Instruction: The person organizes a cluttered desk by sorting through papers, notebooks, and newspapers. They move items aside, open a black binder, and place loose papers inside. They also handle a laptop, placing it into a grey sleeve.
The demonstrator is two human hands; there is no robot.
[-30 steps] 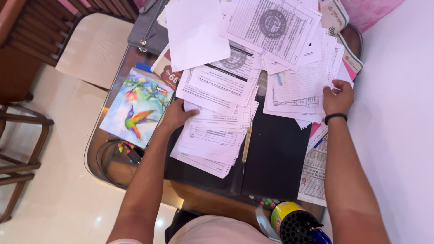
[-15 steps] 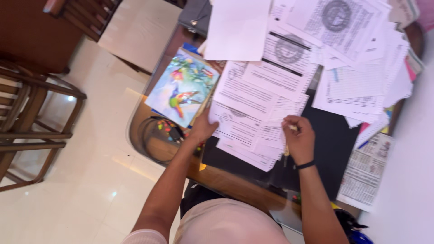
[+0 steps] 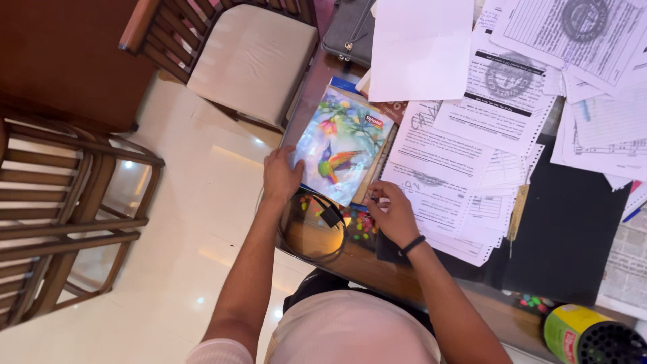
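Observation:
A colourful book with a hummingbird on its cover (image 3: 340,145) lies near the left edge of the glass-topped table (image 3: 323,236). My left hand (image 3: 281,176) rests on the book's lower left corner, fingers laid on the cover. My right hand (image 3: 393,210), with a black band on the wrist, touches the book's lower right corner where it meets the spread of printed papers (image 3: 445,172). Neither hand has lifted anything.
Many printed sheets cover the table to the right. A blank white sheet (image 3: 418,47) lies above the book, and a grey pouch (image 3: 350,30) sits beside it. A cushioned wooden chair (image 3: 246,61) stands left. A yellow-green pen holder (image 3: 586,337) is at lower right.
Both hands have left the paper stack and moved left onto the hummingbird book. The view has shifted left, showing more floor and chairs.

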